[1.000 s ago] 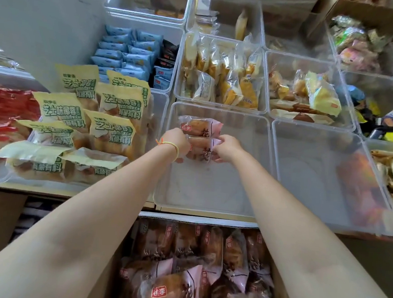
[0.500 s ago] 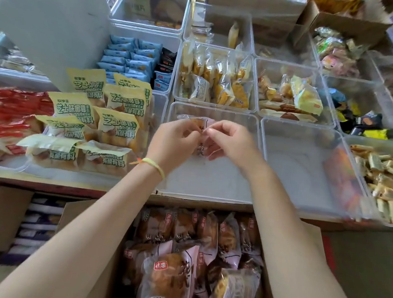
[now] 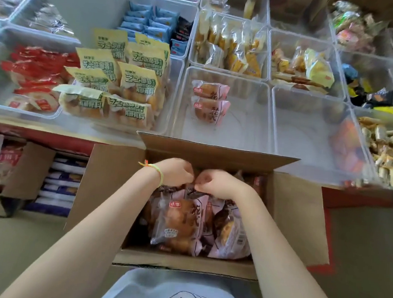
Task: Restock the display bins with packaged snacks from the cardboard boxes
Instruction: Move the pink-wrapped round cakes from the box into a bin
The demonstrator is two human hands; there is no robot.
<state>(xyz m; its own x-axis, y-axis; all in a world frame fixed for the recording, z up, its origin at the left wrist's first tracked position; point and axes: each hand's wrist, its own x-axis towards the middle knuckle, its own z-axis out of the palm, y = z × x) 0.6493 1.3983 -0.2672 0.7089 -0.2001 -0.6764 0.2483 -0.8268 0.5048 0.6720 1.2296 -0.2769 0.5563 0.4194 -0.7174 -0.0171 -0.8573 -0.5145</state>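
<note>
An open cardboard box [image 3: 181, 263] stands below the shelf edge, full of pink-and-clear bread packets [image 3: 178, 222]. Both my hands are down inside it at the far end. My left hand [image 3: 177, 173], with a yellow wrist band, curls its fingers over the top of a packet. My right hand [image 3: 218, 183] pinches the top edge of a packet beside it. Above the box, a clear display bin [image 3: 251, 129] holds two of the same bread packets, one [image 3: 210, 91] behind the other [image 3: 209, 112], at its back left.
Left of that bin lie yellow-green snack packs [image 3: 116, 83] and red packs [image 3: 37, 72]. To its right is another clear bin [image 3: 305, 134], then a bin of small bars [image 3: 388, 145]. A second cardboard box [image 3: 58, 185] sits at lower left.
Both hands let go of the bread packets in the clear bin, drew back, and dropped into the cardboard box. My view tilted down toward the box.
</note>
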